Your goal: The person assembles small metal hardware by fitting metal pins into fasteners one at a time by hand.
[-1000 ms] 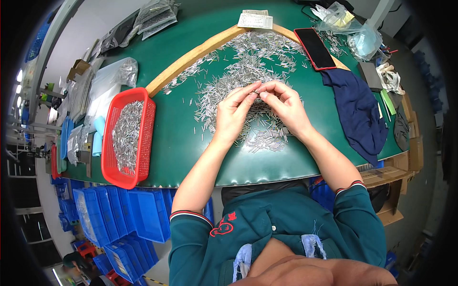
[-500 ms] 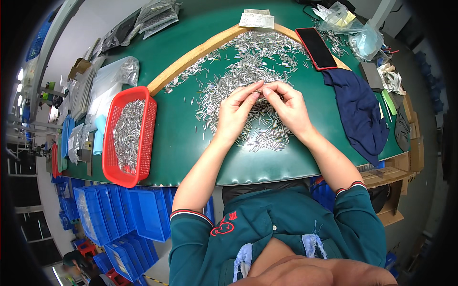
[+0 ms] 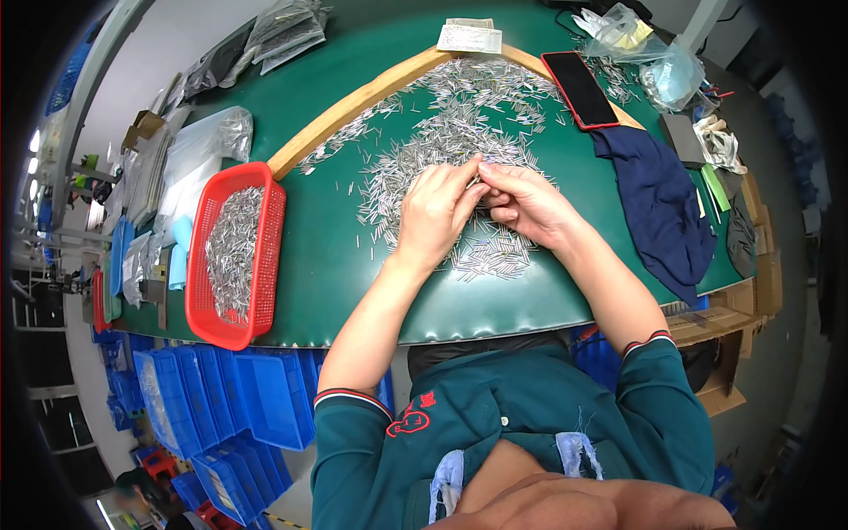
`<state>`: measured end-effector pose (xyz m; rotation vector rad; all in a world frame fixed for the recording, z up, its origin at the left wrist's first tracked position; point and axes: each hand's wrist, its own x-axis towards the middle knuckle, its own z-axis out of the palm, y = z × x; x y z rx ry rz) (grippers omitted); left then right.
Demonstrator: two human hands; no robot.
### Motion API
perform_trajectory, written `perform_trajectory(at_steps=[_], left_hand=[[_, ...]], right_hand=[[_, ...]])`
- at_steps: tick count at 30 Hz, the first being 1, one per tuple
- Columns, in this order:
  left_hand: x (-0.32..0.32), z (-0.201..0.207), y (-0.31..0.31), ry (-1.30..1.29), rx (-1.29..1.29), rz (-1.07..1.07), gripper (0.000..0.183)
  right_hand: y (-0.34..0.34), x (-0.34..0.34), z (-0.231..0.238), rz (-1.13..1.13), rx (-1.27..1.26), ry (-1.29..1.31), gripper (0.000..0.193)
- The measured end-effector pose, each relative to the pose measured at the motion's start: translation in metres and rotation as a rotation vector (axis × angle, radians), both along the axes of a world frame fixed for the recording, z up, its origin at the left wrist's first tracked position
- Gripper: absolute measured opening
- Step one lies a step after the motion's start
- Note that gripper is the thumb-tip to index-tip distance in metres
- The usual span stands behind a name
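Observation:
Several small silver metal pins (image 3: pixel 442 132) lie scattered over the green table (image 3: pixel 327 256), inside a curved wooden strip (image 3: pixel 353 110). My left hand (image 3: pixel 437 212) and my right hand (image 3: pixel 521 203) meet fingertip to fingertip above the pile, pinching a few pins between them. A tidier cluster of pins (image 3: pixel 490 256) lies just below my hands. A red plastic basket (image 3: pixel 231 256) at the left holds many more of the same pins.
A phone in a red case (image 3: pixel 579 88) lies at the upper right, beside a dark blue cloth (image 3: pixel 658 208). Plastic bags (image 3: pixel 654 62) sit at the far right, a paper slip (image 3: pixel 468 37) at the top. Blue bins (image 3: pixel 221 415) stand below the table's edge.
My hands have stayed together over the pile, the fingers shifting only slightly while handling the pins.

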<state>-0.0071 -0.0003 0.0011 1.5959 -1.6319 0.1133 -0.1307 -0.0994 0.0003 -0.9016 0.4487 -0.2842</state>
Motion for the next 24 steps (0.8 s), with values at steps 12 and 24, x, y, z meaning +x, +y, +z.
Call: perform_trajectory(at_steps=[12, 24], left_hand=[[0.034, -0.001, 0.015, -0.172, 0.361, 0.167, 0.048], [0.026, 0.004, 0.003, 0.304, 0.179, 0.021, 0.013]], right_hand=[[-0.011, -0.005, -0.011, 0.161, 0.819, -0.285, 0.017], [-0.004, -0.002, 0.005, -0.075, 0.472, -0.092, 0.014]])
